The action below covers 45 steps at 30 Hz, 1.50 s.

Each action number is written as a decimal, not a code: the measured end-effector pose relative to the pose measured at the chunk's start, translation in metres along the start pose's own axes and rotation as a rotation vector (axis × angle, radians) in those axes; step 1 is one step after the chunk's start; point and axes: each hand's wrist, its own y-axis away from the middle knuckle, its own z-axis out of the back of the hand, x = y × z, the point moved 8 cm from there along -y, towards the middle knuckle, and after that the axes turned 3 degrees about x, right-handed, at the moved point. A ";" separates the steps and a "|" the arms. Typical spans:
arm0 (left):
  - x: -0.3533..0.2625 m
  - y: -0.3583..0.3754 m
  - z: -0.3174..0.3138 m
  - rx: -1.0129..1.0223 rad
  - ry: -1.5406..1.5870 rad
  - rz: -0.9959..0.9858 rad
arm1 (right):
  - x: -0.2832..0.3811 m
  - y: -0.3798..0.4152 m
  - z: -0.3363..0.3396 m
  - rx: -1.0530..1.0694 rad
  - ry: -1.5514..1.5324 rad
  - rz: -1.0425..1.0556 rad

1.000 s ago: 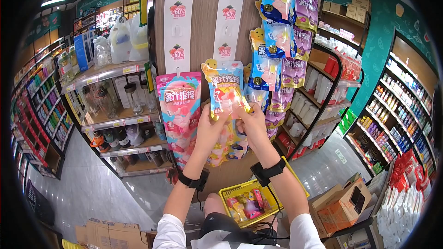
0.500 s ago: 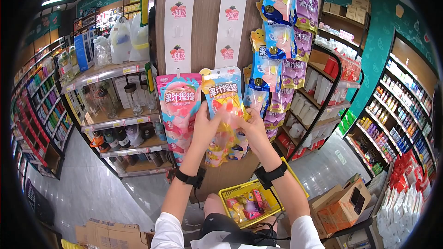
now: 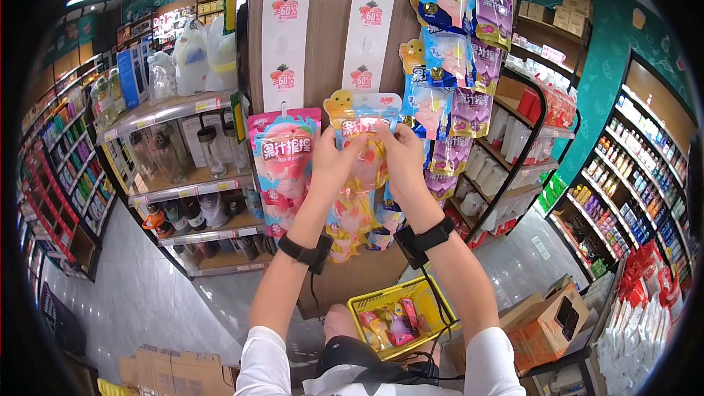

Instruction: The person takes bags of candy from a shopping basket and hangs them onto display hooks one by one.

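Observation:
A yellow and light-blue candy pouch (image 3: 367, 114) with a duck-shaped corner is pinched at its upper part between both hands. My left hand (image 3: 336, 155) grips its left side, and my right hand (image 3: 405, 160) its right side, thumbs on the front. More yellow pouches (image 3: 343, 229) hang just below it. To the left, a pink and blue pouch (image 3: 286, 152) hangs from a hook on a white strip. Blue pouches (image 3: 429, 106) and purple pouches (image 3: 473, 106) hang in columns to the right of my right hand.
Below the display, a yellow basket (image 3: 402, 290) holds several colourful packets. Shelves with bottles and cups (image 3: 183, 187) stand at the left. A metal-framed rack (image 3: 541, 114) is at the right, with an open cardboard box (image 3: 546, 330) lower right and flattened cardboard (image 3: 172, 370) lower left.
Both hands and the yellow pouch have moved up slightly. My right hand has shifted from the pouch's lower right to its upper right. More of the basket shows.

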 end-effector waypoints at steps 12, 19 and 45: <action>-0.005 -0.026 0.018 -0.251 0.161 0.129 | 0.004 -0.015 -0.012 -0.098 0.319 0.277; -0.005 -0.031 0.023 -0.390 -0.020 0.066 | 0.009 -0.034 -0.014 -0.222 0.484 0.311; -0.031 -0.019 0.017 -0.452 -0.369 -0.067 | 0.014 -0.033 -0.013 -0.221 0.658 0.316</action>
